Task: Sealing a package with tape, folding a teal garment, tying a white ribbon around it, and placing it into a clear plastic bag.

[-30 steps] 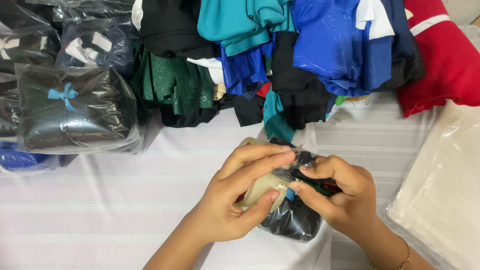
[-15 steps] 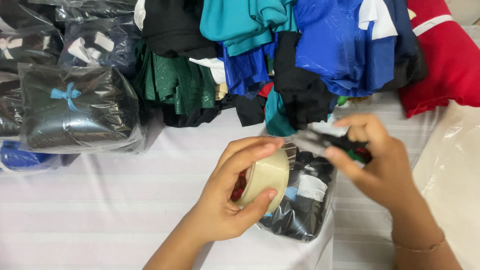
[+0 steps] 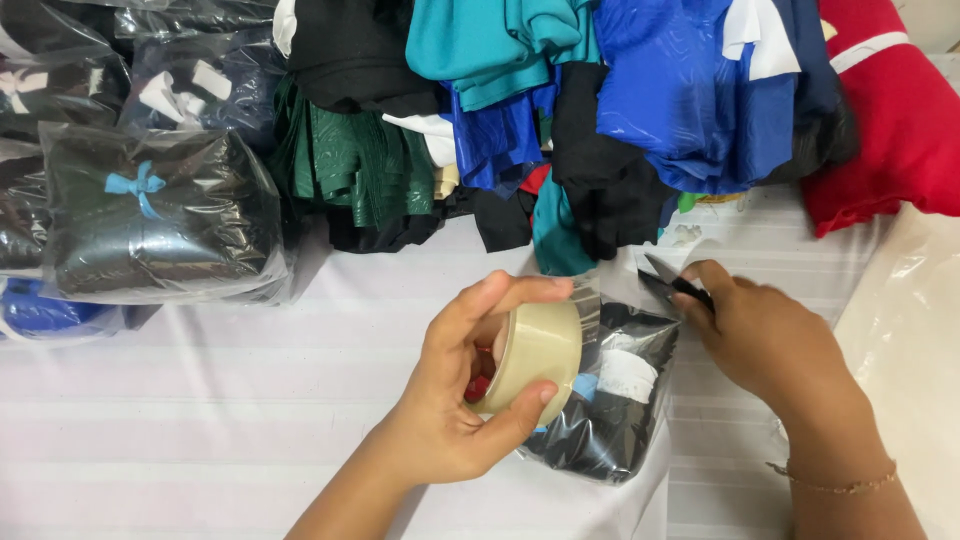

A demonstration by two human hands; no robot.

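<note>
Left hand [image 3: 455, 400] fingers curl tight around a roll of clear tape [image 3: 535, 355], thumb under, fingertips over its top edge, holding it upright just above a clear plastic bag [image 3: 610, 420] on the white striped table [image 3: 200, 400]. Inside that bag sits a folded dark garment with a white tag. Right hand [image 3: 765, 340] is closed on dark scissors [image 3: 670, 282], blades poking out toward the bag's upper corner. Further left, sealed bags [image 3: 160, 215] hold dark clothes, one with a blue bow. Loose garments [image 3: 560, 90] in teal, blue, green, black and red pile along the back.
</note>
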